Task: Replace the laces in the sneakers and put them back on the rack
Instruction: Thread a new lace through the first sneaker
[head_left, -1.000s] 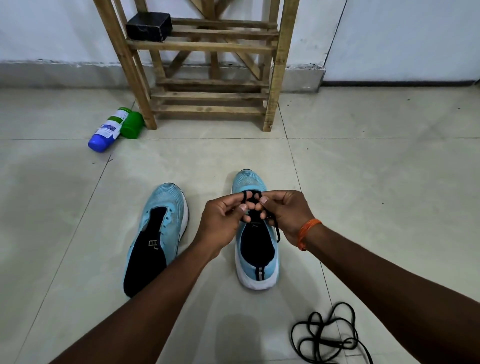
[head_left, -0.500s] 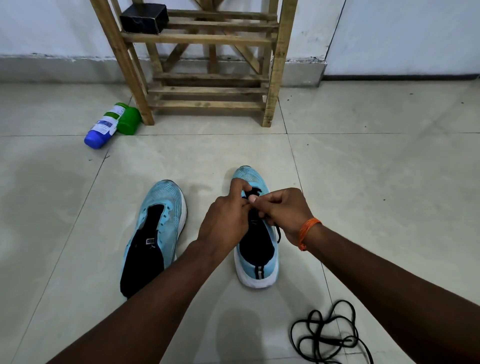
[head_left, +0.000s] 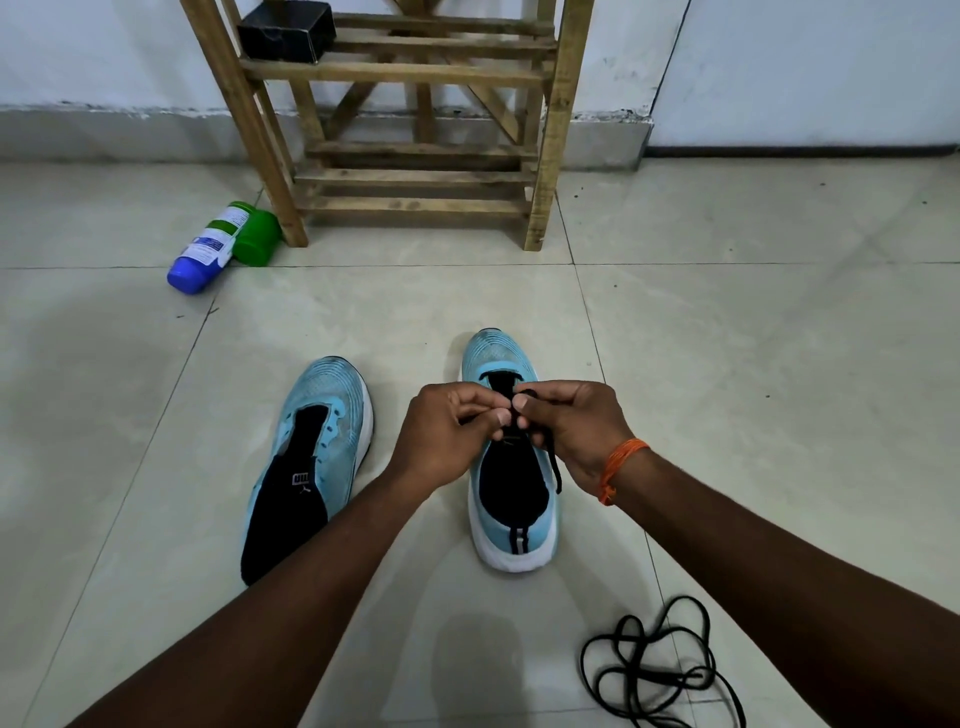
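Observation:
Two light blue sneakers stand on the tiled floor, toes away from me. The left sneaker (head_left: 311, 457) has no lace and an open black tongue. Over the right sneaker (head_left: 511, 499), my left hand (head_left: 447, 436) and my right hand (head_left: 576, 426) each pinch a part of a black lace (head_left: 555, 462) at the eyelets; one end hangs down the shoe's right side. A second black lace (head_left: 649, 670) lies coiled on the floor at the lower right. The wooden rack (head_left: 415, 124) stands against the wall ahead.
A small black box (head_left: 285, 31) sits on a rack shelf. A blue-capped white bottle (head_left: 200, 257) and a green container (head_left: 257, 236) lie on the floor by the rack's left leg. Bare tiles stretch to the right.
My hands have drawn slightly back from the toe end of the right sneaker, and the lace's first crossing now shows above my fingers. The left sneaker and the loose lace lie unchanged.

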